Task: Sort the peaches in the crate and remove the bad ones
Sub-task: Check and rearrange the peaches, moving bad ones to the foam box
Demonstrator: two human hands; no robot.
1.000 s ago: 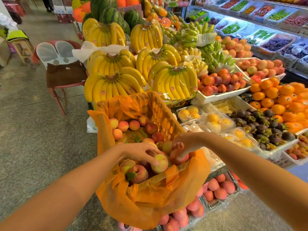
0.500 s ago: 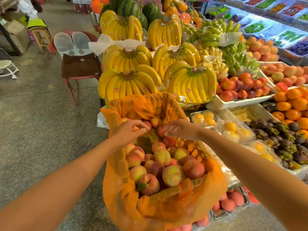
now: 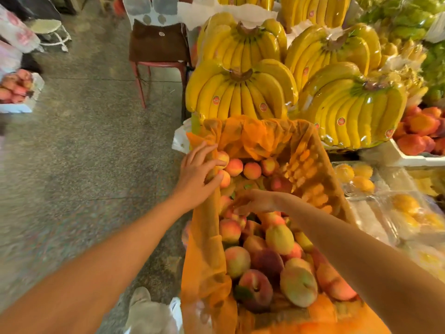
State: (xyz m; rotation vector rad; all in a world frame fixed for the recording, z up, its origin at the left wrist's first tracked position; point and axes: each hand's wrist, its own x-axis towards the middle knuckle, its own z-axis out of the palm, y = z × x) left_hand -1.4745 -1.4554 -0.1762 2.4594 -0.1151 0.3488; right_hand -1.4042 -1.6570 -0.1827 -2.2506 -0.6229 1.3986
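At the far left a white box (image 3: pixel 24 107) of reddish fruit sits on the floor. Whether it takes the rejects cannot be told, and no peach is on its way there. The sorting looks far from done. The left hand (image 3: pixel 196 172) reaches to the far left corner of the crate (image 3: pixel 310 150), with its fingers spread and laid flat over two small peaches (image 3: pixel 234 167) by the orange liner (image 3: pixel 204 261); it touches them rather than lifting them. The crate is still heaped with peaches from the far wall down to the near edge, mixed red and green-yellow. None is plainly marked as bad at this blur, so nearly all of the checking seems left to do. The right hand (image 3: pixel 255 201) dips into the fruit at mid-crate, fingers pointed down and left. Blur hides whether it pinches a peach or only feels among them. Against the frame half a second earlier, the hands have parted. Then both met at the far end, fingertips nearly touching; now the left has slid out to the corner and the right has drawn back toward the middle. The view has also swung left and down, bringing the floor box into sight.
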